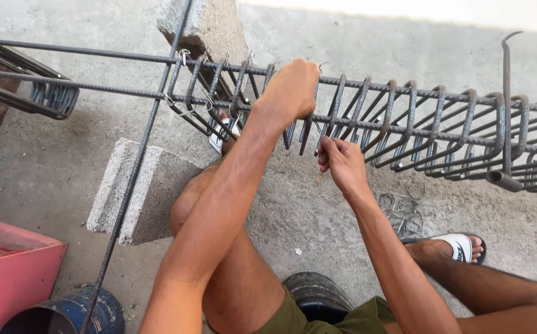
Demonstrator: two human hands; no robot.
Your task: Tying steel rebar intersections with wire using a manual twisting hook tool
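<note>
- Two hands at a rebar cage (367,117) of long ribbed bars ringed by many close-set stirrups, lying level and propped on a grey concrete block (210,28) beyond the fingers.
- Left hand (292,86) clenched over the top bar, knuckles up, fingers wrapped round bar and stirrup together.
- Right hand (341,162) just below and beside the left fingers, fingertips pinched on a thin tie wire (315,127) at a stirrup crossing.
- Judged best done with the stirrup held square by the left grip, wire drawn snug across the joint before any twist, wire ends kept clear of the fingertips.
- Steel dark, lightly rusted, ribbed; stirrups leaning slightly, evenly spaced toward the right of the fingers.
- Hooked tying tool (506,99) hung upright on the cage, well right of the right fingers.
- Loose wire offcuts (401,207) on the concrete floor (318,210) below the right wrist.
- Second concrete block (139,192) left of the knee; white sandal (457,246) on a foot lower right.
- Blue drum (71,312) and red box (9,272) far lower left, well apart from both hands.
</note>
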